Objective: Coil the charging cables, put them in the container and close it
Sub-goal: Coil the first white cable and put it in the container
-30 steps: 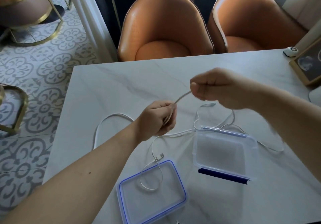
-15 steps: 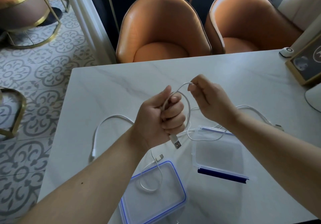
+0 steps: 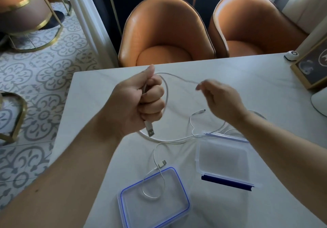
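Note:
My left hand [image 3: 141, 102] is a fist around a white charging cable [image 3: 167, 93], with one loop beside the knuckles and the USB plug [image 3: 150, 130] sticking out below. My right hand [image 3: 219, 102], blurred, pinches the same cable further along, about a hand's width to the right. A second thin white cable [image 3: 155, 157] lies on the table, with its plug [image 3: 162, 164] near the lid and a loop on it. The clear container [image 3: 223, 158] with blue clips stands open under my right forearm. Its blue-rimmed lid [image 3: 154, 199] lies at the front.
The white marble table [image 3: 256, 89] ends at the left over a patterned floor. Two orange chairs [image 3: 164, 33] stand behind it. A framed picture [image 3: 311, 66] and a small white round gadget [image 3: 291, 55] sit at the far right.
My right hand has moved away to the right from my left fist, sliding along the cable. One loop now hangs beside my left hand, and the camera has moved closer.

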